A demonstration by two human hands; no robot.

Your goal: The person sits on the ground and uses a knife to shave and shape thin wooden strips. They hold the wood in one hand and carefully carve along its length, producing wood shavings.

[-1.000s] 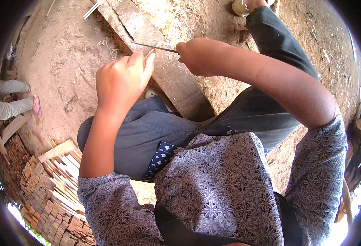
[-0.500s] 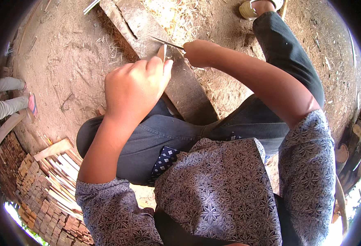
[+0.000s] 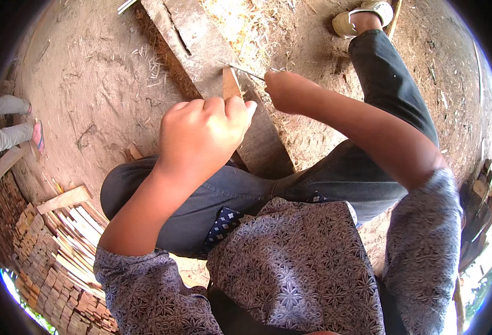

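My left hand (image 3: 205,131) is closed round the lower part of a small flat piece of wood (image 3: 231,84), whose upper end sticks up past the fingers. A knife with a thin dark blade (image 3: 247,72) is gripped in my right hand (image 3: 288,92), its handle hidden by the fist. The blade points left, and its tip lies at the upper end of the wood; whether they touch I cannot tell. Beneath both hands is a thick wooden plank (image 3: 262,137) with a long crack near its far end.
Wood shavings (image 3: 246,25) lie beyond the plank. At the lower left are stacked wood blocks (image 3: 61,285) and pale strips (image 3: 81,240). Another person's feet (image 3: 37,137) show at the far left. Logs (image 3: 478,195) lie at the right. My legs (image 3: 391,89) are bent around the plank.
Both hands have shifted right and a little nearer to me. More of the wood piece's broad face now shows above my left fist. The knife has moved right with my right hand.
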